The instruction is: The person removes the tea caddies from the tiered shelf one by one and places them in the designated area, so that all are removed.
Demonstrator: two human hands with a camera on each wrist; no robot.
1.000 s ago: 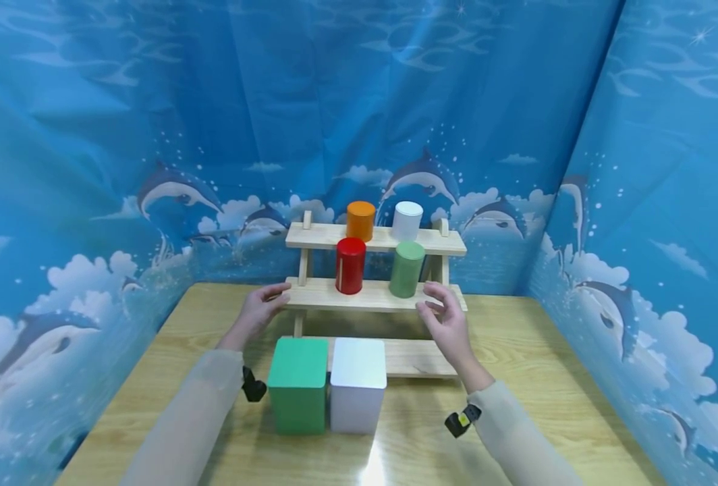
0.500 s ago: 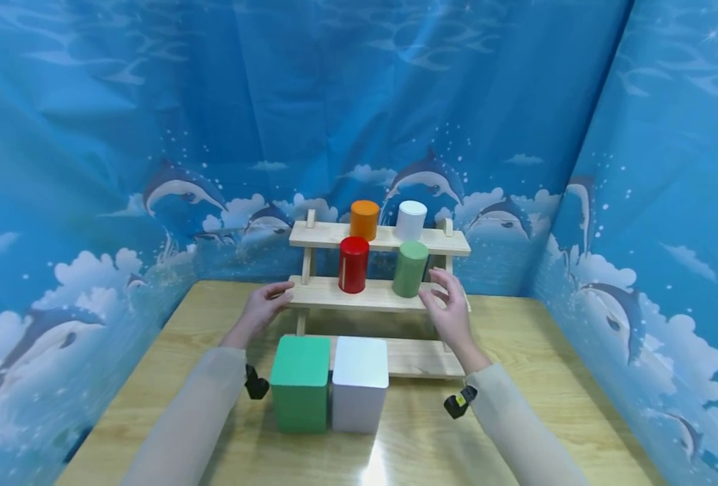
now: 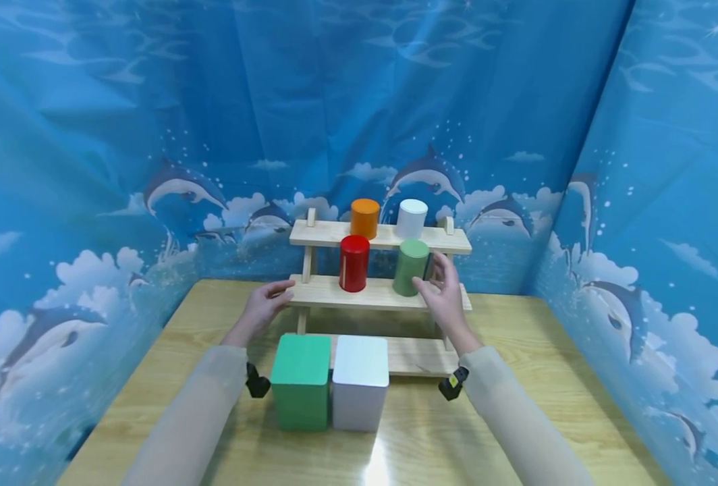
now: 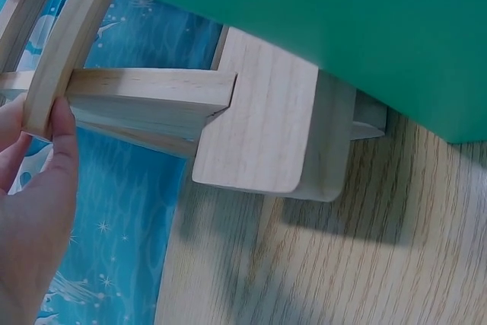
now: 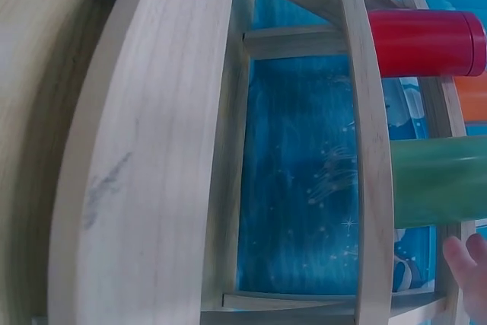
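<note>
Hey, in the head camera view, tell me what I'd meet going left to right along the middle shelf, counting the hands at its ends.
Left hand, red canister, green canister, right hand.

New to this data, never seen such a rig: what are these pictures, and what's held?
No robot: a person works bare-handed. One picture is from a head-worn camera; the other two come from a camera on each wrist. On the table is a wooden stand: orange cylinder and white cylinder on top, red cylinder and light-green cylinder on the middle shelf. A green box and white box stand in front. The left hand pinches the middle shelf's end; the right hand is close beside the light-green cylinder, apparently not gripping it.
</note>
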